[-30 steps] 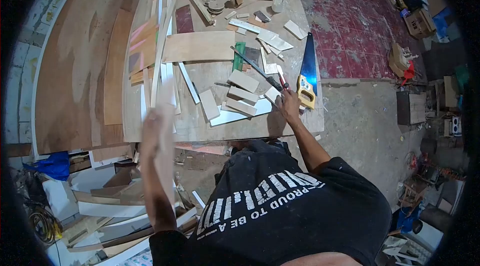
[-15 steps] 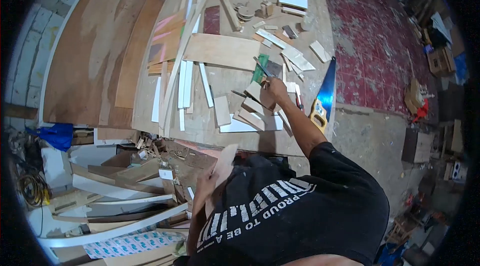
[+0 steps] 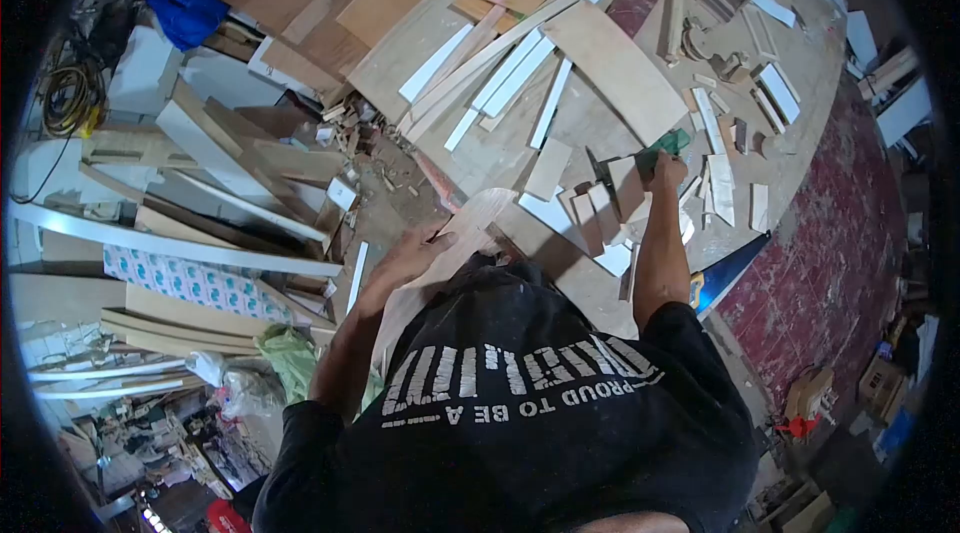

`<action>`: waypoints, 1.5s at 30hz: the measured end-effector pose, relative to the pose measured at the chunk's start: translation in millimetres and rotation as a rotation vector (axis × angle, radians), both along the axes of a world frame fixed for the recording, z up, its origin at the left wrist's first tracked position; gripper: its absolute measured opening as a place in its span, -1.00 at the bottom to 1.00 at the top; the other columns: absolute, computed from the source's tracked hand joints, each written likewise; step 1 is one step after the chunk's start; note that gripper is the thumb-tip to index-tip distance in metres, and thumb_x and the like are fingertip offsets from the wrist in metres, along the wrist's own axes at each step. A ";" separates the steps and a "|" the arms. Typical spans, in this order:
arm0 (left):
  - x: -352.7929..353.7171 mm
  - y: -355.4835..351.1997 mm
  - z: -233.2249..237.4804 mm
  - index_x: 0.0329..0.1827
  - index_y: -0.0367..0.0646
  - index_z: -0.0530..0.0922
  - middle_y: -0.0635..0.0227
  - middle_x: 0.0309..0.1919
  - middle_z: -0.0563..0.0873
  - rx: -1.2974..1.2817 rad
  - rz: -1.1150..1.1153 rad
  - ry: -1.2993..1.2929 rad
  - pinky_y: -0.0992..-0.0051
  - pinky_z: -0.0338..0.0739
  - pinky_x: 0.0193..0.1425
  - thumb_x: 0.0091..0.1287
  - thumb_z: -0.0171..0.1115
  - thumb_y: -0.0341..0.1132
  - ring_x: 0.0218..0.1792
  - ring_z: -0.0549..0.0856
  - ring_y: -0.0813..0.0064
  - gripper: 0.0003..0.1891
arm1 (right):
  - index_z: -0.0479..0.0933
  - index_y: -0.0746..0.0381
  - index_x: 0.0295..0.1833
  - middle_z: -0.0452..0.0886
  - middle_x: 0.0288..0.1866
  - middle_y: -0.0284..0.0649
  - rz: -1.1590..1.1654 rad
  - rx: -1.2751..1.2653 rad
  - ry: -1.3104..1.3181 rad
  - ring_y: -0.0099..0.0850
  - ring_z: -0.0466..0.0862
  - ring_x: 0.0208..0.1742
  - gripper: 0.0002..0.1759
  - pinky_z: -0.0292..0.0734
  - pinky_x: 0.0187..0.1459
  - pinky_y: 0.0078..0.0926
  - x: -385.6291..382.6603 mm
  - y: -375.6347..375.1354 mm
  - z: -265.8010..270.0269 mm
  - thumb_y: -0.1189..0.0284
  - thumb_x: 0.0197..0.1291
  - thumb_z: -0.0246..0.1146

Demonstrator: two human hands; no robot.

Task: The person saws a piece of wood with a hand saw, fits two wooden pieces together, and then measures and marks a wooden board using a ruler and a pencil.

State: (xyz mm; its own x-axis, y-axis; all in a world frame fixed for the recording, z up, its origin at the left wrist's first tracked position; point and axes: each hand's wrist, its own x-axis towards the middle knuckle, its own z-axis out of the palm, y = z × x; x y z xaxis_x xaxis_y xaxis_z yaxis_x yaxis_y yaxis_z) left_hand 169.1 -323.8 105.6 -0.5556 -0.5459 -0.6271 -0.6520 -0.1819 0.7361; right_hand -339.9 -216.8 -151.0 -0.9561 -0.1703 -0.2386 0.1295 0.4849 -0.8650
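Note:
A long, pale wooden board [image 3: 484, 214] with a rounded end lies against the front of my body, by the table's near edge. My left hand [image 3: 420, 251] grips its side, fingers across its face. Over the worktable, my right hand [image 3: 667, 171] is closed beside a green piece [image 3: 668, 144]; what its fingers hold is hidden. Just left of that hand stands a small wooden block [image 3: 627, 187], with more offcuts [image 3: 592, 213] nearer me. A handsaw [image 3: 728, 273] with a yellow handle lies at the table's right edge, partly behind my right arm.
A wide plywood panel [image 3: 618, 68] and white strips [image 3: 515, 73] cover the table's middle. Small offcuts [image 3: 720, 183] lie to the right. On the left, curved boards [image 3: 180, 238] and scrap are stacked on the floor. A blue bag [image 3: 183, 13] sits beyond them.
My view has turned left, so the table appears rotated to the right. The rounded board shows more fully, with my left hand spread further along it. The slim dark tool in my right hand is no longer distinct.

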 end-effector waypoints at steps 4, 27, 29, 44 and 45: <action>-40.2 -18.1 12.8 0.41 -0.26 0.53 0.20 0.13 0.75 -0.062 -0.128 0.097 0.43 0.52 0.25 0.54 0.24 -0.19 0.09 0.66 0.48 -0.53 | 0.56 0.31 0.00 0.65 -0.21 -0.28 -0.135 -0.589 -0.037 -0.45 0.66 -0.23 -0.76 0.57 -0.20 -0.45 -19.1 19.3 52.3 0.35 0.41 0.31; -168.8 19.0 -34.3 0.31 -0.08 0.67 0.32 -0.27 0.76 -0.223 -0.475 0.342 0.48 0.61 -0.06 0.45 0.27 -0.37 -0.26 0.68 0.58 -0.63 | 0.69 0.30 -0.10 0.75 -0.27 0.06 0.531 0.128 -0.049 0.03 0.74 -0.21 -0.64 0.61 -0.12 -0.09 263.9 146.4 240.4 0.19 0.40 0.26; -169.0 20.5 -22.3 0.30 -0.12 0.68 0.28 -0.20 0.79 -0.114 -0.503 0.277 0.54 0.62 -0.06 0.44 0.31 -0.36 -0.19 0.71 0.62 -0.63 | 0.70 0.29 -0.06 0.76 -0.25 0.05 0.553 0.161 -0.044 0.03 0.75 -0.20 -0.64 0.63 -0.09 -0.10 260.6 142.2 244.0 0.18 0.40 0.25; -194.1 -10.2 8.1 0.25 -0.25 0.68 0.10 0.01 0.83 -0.242 -0.211 0.518 0.52 0.63 0.05 0.45 0.31 -0.36 -0.09 0.76 0.55 -0.66 | 0.73 0.24 0.05 0.78 -0.35 -0.04 0.562 -0.021 0.058 -0.09 0.79 -0.31 -0.63 0.63 -0.18 -0.18 212.2 77.1 277.8 0.20 0.41 0.22; -192.6 -9.7 10.2 0.25 -0.25 0.68 0.10 0.01 0.83 -0.242 -0.204 0.517 0.52 0.63 0.05 0.45 0.31 -0.36 -0.09 0.76 0.55 -0.66 | 0.73 0.24 0.05 0.78 -0.35 -0.04 0.568 -0.020 0.057 -0.09 0.79 -0.31 -0.63 0.63 -0.18 -0.18 212.4 76.5 278.1 0.20 0.41 0.22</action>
State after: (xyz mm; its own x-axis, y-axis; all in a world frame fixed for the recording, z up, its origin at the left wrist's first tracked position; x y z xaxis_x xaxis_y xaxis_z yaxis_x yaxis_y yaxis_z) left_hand -23.5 -333.5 115.8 -0.8636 -0.4898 -0.1191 -0.2029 0.1215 0.9716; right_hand -127.5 -140.3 127.2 -0.7242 -0.6655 -0.1806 -0.1942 0.4482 -0.8726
